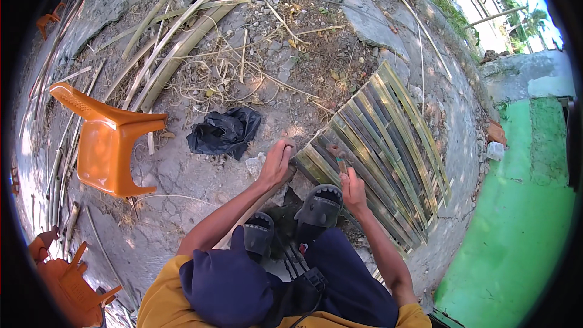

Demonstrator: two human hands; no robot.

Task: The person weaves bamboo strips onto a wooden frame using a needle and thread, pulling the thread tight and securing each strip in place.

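My right hand [353, 189] is wrapped round the handle of a hammer [338, 155], whose brownish head lies over the near left part of a bamboo slat panel [388, 140]. The panel is made of several split green and brown slats side by side, fanning out to the right. By the panel's left corner, my left hand [276, 163] is closed with its fingertips pinched together. What sits between those fingers is too small to make out. A wooden or bamboo piece [246, 214] runs beneath my left forearm. My feet in dark slippers [320, 205] are beside the panel's near edge.
A black plastic bag [225, 132] lies on the ground left of my hands. Farther left, an orange plastic chair [106, 152] is tipped over. Long bamboo strips [182, 43] and curled shavings lie beyond. At right stands a green wall [504, 219]; more orange chairs [70, 288] are lower left.
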